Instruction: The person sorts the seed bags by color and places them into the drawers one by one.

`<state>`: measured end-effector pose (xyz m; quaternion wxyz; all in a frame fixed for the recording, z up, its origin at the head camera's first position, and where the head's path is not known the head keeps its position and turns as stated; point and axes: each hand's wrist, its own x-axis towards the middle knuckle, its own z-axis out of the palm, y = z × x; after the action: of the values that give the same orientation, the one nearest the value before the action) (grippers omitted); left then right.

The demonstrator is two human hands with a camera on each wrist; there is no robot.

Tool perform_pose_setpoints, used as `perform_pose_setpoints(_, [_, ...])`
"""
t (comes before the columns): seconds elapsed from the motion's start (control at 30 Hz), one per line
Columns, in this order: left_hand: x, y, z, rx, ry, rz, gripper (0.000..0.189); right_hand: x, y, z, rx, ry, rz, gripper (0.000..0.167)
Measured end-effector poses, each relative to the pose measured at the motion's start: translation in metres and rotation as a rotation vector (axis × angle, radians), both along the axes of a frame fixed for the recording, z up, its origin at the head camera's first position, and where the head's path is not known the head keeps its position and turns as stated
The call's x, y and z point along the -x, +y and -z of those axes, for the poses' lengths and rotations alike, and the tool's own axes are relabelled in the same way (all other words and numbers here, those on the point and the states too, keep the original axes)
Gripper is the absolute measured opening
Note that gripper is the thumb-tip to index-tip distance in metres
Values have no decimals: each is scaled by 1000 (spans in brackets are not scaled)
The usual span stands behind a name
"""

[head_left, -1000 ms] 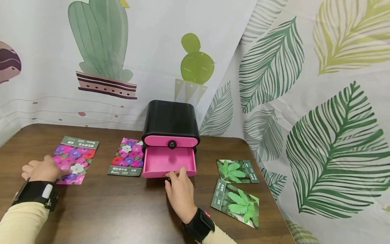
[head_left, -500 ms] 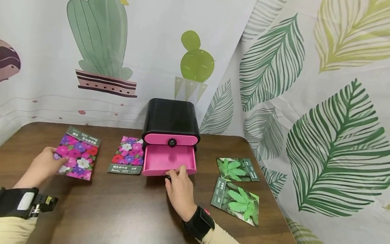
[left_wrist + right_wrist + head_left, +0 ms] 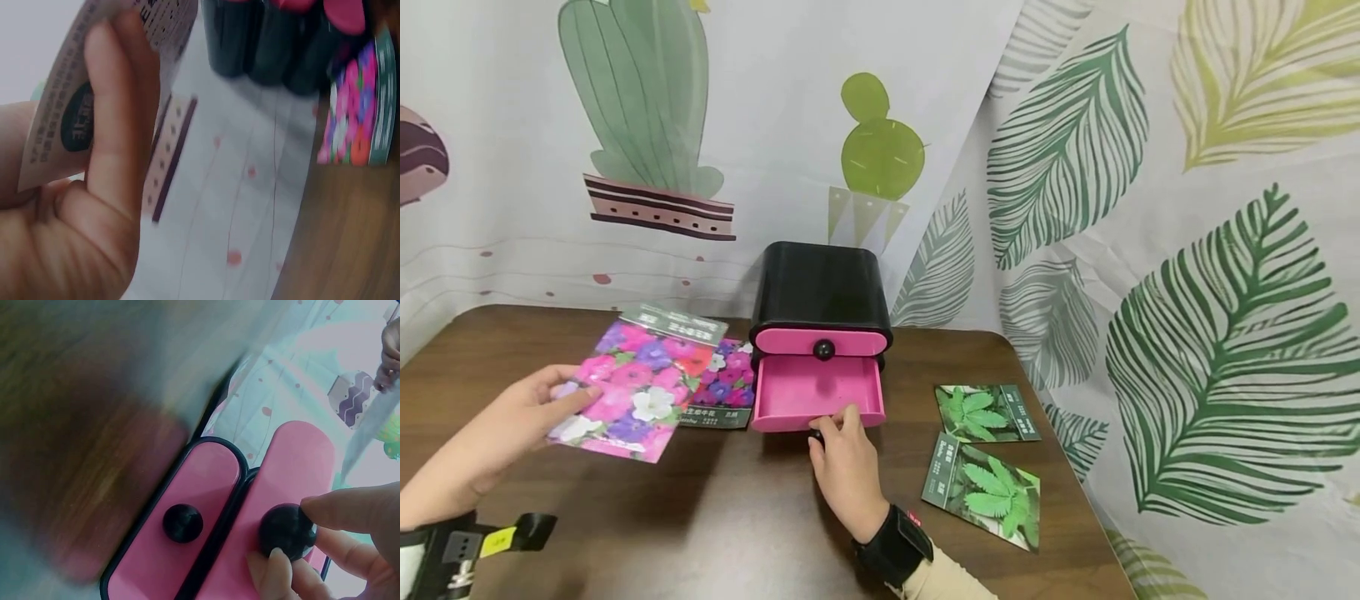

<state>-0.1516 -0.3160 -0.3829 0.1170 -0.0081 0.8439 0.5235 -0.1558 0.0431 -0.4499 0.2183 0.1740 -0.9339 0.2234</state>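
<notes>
My left hand (image 3: 542,408) holds a seed packet (image 3: 636,379) with pink, purple and white flowers, raised over the table, thumb on the front. In the left wrist view the fingers (image 3: 115,125) lie against its printed back. With thumb and fingertips, my right hand (image 3: 850,475) pinches the round black knob (image 3: 287,531) of a pink drawer (image 3: 820,392). That drawer is pulled out of a black cabinet (image 3: 820,287) and looks bare inside. Above it, the upper drawer (image 3: 782,343), with its own knob (image 3: 182,523), is pushed in.
Another flower packet (image 3: 722,415) lies left of the cabinet, partly covered by the raised one. Two green-leaf packets (image 3: 977,412) lie at the right of the brown wooden table (image 3: 760,517). Behind hangs a printed curtain (image 3: 790,125).
My left hand has picked the flower packet up off the table and carried it rightward, in front of the other flower packet. The right hand stays at the drawer knob.
</notes>
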Motion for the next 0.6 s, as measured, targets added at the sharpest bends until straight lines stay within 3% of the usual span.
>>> perform_pose_setpoints(0.17, [-10, 31, 4, -251, -43, 171, 29, -1, 4, -2, -27, 21, -32, 18])
perform_pose_setpoints(0.27, [-13, 52, 12, -344, -77, 271, 29, -3, 8, -2, -22, 42, -49, 21])
perform_pose_setpoints(0.47, [-16, 84, 20, -389, -139, 318, 46, -8, 16, -2, 46, 79, -23, 28])
perform_pose_setpoints(0.53, [-18, 89, 21, -407, -147, 324, 49, -11, 18, -5, 147, 17, -48, 25])
perform_pose_setpoints(0.6, [-21, 95, 22, -429, -160, 329, 52, -14, 19, -8, 339, -137, -126, 25])
